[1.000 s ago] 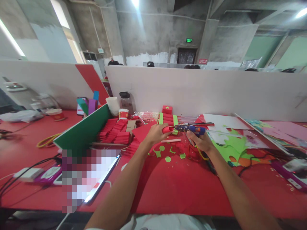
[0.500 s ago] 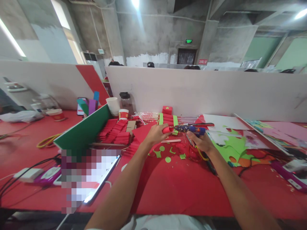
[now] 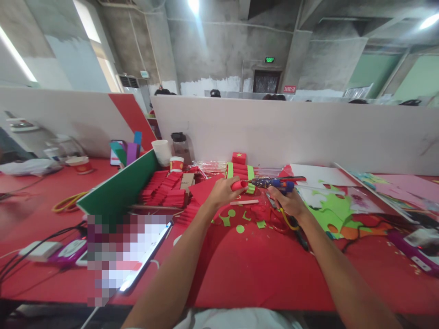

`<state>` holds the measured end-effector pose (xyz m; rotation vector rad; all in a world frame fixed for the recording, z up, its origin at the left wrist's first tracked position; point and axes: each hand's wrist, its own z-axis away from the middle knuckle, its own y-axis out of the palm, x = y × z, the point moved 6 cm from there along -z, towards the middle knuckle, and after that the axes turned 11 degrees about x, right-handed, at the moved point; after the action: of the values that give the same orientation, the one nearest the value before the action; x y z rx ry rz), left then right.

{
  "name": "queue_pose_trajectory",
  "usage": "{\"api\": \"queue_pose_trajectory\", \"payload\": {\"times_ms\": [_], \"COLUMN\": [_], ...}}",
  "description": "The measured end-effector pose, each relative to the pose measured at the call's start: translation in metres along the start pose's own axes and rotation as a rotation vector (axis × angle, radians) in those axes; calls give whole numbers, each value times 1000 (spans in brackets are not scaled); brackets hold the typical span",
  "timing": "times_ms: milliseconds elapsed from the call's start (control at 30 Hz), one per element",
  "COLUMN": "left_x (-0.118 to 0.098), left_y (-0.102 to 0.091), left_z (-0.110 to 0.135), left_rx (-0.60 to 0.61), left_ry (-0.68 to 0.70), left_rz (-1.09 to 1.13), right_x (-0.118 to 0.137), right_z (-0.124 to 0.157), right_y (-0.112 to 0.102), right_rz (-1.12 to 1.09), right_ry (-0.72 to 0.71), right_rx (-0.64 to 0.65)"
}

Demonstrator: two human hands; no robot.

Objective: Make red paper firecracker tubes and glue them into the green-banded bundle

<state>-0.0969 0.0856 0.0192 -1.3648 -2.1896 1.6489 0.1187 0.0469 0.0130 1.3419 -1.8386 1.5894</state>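
My left hand is closed around a small red paper roll, holding it just above the red table. Gripped in my right hand is a blue glue gun lying level, its tip touching the end of the roll. A bundle of red rolls with green bands, topped by a red block with a yellow star, stands right behind the roll. Green paper scraps and a wooden stick lie below my hands.
Stacks of folded red paper and a green board sit to the left. Paper cups and a dark bottle stand by the white partition. Green, white and pink sheets, cables and a blurred tablet lie around.
Almost nothing has moved. The glue gun and my right hand have shifted very slightly, and the tip stays at the red roll.
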Motion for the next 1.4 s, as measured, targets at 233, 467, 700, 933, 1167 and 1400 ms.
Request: {"api": "queue_pose_trajectory", "payload": {"times_ms": [233, 467, 700, 933, 1167, 1400], "left_x": [2, 1, 1, 3, 6, 8], "left_y": [-1, -1, 0, 0, 0, 0], "left_z": [0, 0, 0, 0, 0, 0], "left_rx": [-18, -6, 1, -8, -27, -52], "left_ry": [-21, -14, -10, -9, -16, -32], "left_rz": [5, 13, 14, 16, 17, 31], "right_x": [6, 5, 4, 2, 0, 8], "right_z": [1, 1, 1, 1, -1, 1], "right_y": [1, 0, -1, -1, 0, -1], "right_rz": [-105, -125, -53, -52, -71, -37], "right_ry": [-28, -19, 16, 23, 14, 16], "right_rx": [35, 41, 27, 24, 28, 30]}}
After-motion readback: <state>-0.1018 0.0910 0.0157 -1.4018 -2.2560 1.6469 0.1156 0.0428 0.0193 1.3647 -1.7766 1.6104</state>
